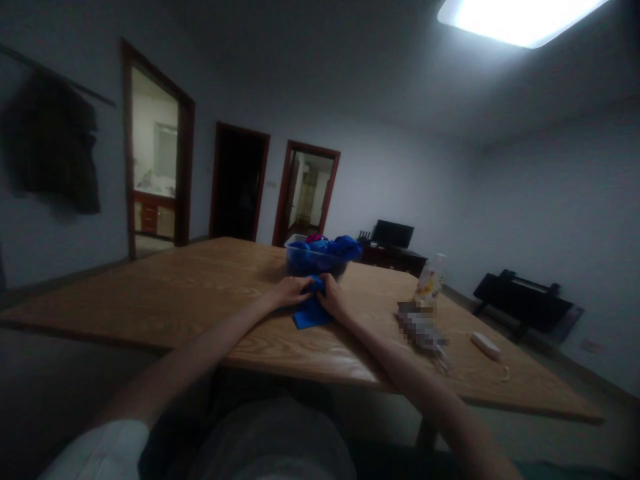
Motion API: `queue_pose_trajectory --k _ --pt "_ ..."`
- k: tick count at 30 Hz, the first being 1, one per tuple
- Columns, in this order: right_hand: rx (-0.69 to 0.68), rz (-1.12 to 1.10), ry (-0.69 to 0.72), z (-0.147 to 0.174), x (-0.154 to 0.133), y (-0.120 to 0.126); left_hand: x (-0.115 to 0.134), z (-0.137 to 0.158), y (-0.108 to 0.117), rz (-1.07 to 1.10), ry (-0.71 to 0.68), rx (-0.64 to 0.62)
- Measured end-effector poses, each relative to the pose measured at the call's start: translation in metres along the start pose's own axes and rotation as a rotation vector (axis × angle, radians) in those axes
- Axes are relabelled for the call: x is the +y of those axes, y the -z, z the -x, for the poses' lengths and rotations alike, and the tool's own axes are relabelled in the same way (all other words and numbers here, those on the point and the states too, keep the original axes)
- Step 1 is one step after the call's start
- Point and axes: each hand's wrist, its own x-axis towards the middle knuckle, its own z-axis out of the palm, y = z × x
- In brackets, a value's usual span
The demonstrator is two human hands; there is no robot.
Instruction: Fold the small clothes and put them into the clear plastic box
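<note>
A piece of blue cloth (311, 315) lies on the wooden table in front of me, its near part flat and its far part bunched up. My left hand (293, 291) is closed on the bunched part from the left. From the right, my right hand (334, 297) grips the same part, its fingers bent over the cloth. Just beyond both hands stands a clear plastic box (295, 261), heaped with blue cloth (345, 247) and a bit of pink-red cloth (315, 237). Fine details of the fingertips are blurred.
On the right of the table (200, 287) stand a patterned bottle (430, 280), a blurred greyish item (423, 330) and a small pale oblong object (485, 347) with a cord. A dark cabinet with a monitor (393, 234) is against the far wall.
</note>
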Motion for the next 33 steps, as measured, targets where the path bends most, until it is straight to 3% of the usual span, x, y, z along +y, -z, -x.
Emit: queue_pose_trajectory --k 10,24,33 --pt "-0.024 0.106 0.154 -0.002 -0.02 0.01 0.001 -0.001 0.001 -0.204 0.1 -0.029" --pt "-0.079 0.205 0.216 -0.004 -0.005 0.007 0.006 -0.003 0.006 -0.255 0.095 -0.089" --pt "-0.078 0.151 0.216 -0.006 0.0 0.006 -0.003 -0.007 -0.002 -0.209 0.101 -0.089"
